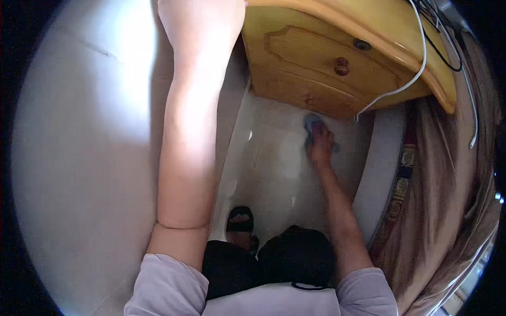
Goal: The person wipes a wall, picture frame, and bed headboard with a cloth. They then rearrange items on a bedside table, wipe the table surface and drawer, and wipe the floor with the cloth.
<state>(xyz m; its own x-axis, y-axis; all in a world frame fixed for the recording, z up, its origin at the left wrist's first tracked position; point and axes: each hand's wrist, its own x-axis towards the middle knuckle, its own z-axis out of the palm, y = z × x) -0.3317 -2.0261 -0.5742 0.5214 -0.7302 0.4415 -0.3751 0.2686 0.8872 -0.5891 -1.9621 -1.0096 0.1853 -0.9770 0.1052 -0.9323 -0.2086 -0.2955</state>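
My right hand (pixel 320 148) presses a blue-grey cloth (pixel 312 120) onto the pale tiled floor (pixel 274 152), just in front of the base of a yellow wooden cabinet (pixel 295 73). The fingers are somewhat blurred, but they are bent over the cloth. My left hand (pixel 203 13) reaches up to the top edge of the view, beside the left end of the cabinet's top. Its fingers lie outside the picture, so I cannot tell what they touch.
White and black cables (pixel 421 52) hang over the cabinet's right side. Brown curtain fabric (pixel 437 184) and a patterned strip (pixel 403 179) line the right. A pale wall (pixel 89 174) stands on the left. A foot in a black sandal (pixel 240 218) rests on the floor below.
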